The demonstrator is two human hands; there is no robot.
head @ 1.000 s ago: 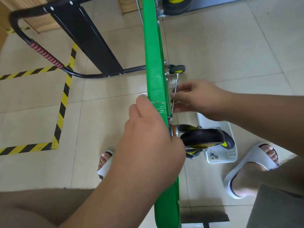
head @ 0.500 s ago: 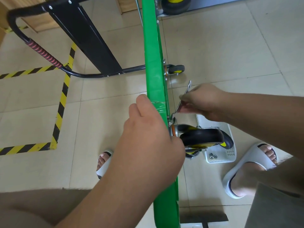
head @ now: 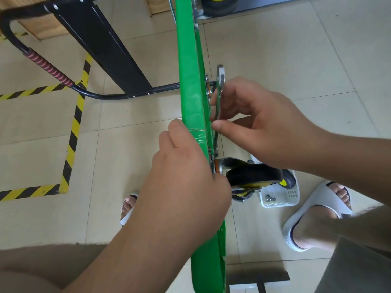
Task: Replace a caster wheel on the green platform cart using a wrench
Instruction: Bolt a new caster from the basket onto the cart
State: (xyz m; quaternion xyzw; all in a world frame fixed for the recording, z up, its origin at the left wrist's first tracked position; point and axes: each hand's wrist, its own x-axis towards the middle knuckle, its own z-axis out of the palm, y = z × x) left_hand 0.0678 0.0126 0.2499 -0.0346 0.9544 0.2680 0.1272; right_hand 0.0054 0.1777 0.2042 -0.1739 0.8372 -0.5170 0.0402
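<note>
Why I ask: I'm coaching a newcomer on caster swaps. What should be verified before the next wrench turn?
1. Cart steadied: the left hand grips the edge of the upended green platform. Ok.
2. Tool held: the right hand pinches the wrench along its shaft. Ok.
3. Wrench seated on a fastener above the caster wheel: its lower end lies tight against the platform. Cannot tell.
4. Hardware at hand: nuts lie in the white basket on the floor. Ok.
5. Toes protected: an open-toed slipper sits beside the basket, near the work. Probably not ok.
</note>
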